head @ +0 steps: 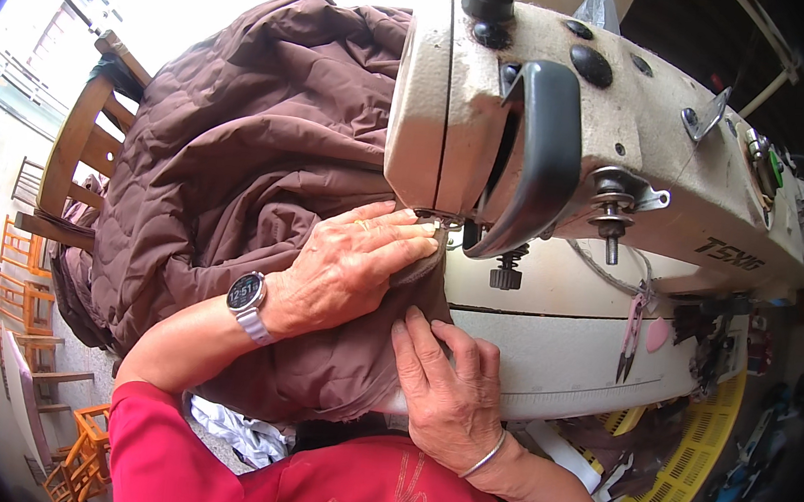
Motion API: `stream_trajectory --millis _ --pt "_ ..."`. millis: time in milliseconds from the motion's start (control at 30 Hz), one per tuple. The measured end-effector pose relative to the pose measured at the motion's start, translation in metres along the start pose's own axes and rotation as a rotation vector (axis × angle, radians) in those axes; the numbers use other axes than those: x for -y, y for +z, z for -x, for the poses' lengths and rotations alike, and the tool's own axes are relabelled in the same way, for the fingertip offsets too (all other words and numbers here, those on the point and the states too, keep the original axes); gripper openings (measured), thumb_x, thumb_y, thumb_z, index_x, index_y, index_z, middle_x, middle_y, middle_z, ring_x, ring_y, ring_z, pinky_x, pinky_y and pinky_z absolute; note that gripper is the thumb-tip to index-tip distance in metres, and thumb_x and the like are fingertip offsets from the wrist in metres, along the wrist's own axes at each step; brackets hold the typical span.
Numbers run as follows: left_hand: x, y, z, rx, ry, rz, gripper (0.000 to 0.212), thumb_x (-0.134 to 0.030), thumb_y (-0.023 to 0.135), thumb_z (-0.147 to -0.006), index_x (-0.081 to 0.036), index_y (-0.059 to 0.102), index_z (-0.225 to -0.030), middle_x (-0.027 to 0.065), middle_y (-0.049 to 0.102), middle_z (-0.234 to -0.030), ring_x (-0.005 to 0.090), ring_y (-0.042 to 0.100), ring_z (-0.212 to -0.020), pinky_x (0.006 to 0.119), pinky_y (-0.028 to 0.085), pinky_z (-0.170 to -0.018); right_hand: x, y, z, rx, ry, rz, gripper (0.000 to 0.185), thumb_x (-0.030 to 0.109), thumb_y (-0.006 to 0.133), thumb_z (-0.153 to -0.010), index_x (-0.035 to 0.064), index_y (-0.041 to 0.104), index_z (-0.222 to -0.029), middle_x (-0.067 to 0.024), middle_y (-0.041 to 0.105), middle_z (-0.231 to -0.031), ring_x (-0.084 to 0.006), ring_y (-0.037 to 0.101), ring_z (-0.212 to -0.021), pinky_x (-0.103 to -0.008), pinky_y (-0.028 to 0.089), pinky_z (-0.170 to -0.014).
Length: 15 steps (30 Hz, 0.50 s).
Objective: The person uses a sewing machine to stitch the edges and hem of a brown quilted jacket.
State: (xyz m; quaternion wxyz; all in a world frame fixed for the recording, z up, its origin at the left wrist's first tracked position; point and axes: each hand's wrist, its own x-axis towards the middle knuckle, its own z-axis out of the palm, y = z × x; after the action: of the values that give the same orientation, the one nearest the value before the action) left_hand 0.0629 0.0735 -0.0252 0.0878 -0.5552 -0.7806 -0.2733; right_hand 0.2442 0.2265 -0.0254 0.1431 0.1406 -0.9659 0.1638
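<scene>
A large bundle of brown quilted cloth (253,142) lies bunched at the left of an industrial sewing machine (647,122). My left hand (350,260) holds a folded edge of this cloth down, its fingertips close to the presser foot (448,222). The left thumb is hidden. Nearer my body, my right hand (454,387) rests its fingertips on the cloth's right edge, over the white machine bed (566,354); no pinch shows there. The machine head and its dark finger guard (545,156) partly hide the needle area.
Thread snips (630,338) and a pink piece (657,335) lie on the bed at right. Below stands a yellow plastic basket (677,481) with cloth scraps. A wooden chair (67,146) stands beside the bundle; white cloth (239,431) lies beneath it. Orange chairs (90,439) stand farther left.
</scene>
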Motion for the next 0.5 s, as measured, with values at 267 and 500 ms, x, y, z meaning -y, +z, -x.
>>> stream_trajectory --millis 267,500 --pt "-0.006 0.008 0.006 0.010 0.146 -0.254 0.042 -0.016 0.064 -0.088 0.000 0.070 -0.127 0.0170 0.071 -0.131 0.0314 0.068 -0.123 0.047 0.052 -0.110 -0.001 0.001 -0.003 -0.005 -0.015 0.028 0.051 0.016 0.062 -0.087 -0.0046 0.068 -0.133 -0.0150 0.061 -0.144 -0.0286 0.055 -0.124 -0.0423 0.043 -0.096" --pt "0.008 0.000 0.000 0.040 0.169 -0.273 0.044 -0.016 0.065 -0.086 -0.001 0.069 -0.127 0.0102 0.069 -0.125 0.0251 0.068 -0.111 0.040 0.054 -0.103 -0.004 0.005 -0.010 -0.027 -0.010 0.038 0.050 0.013 0.060 -0.088 -0.0055 0.067 -0.133 -0.0157 0.061 -0.143 -0.0290 0.055 -0.123 -0.0429 0.043 -0.095"
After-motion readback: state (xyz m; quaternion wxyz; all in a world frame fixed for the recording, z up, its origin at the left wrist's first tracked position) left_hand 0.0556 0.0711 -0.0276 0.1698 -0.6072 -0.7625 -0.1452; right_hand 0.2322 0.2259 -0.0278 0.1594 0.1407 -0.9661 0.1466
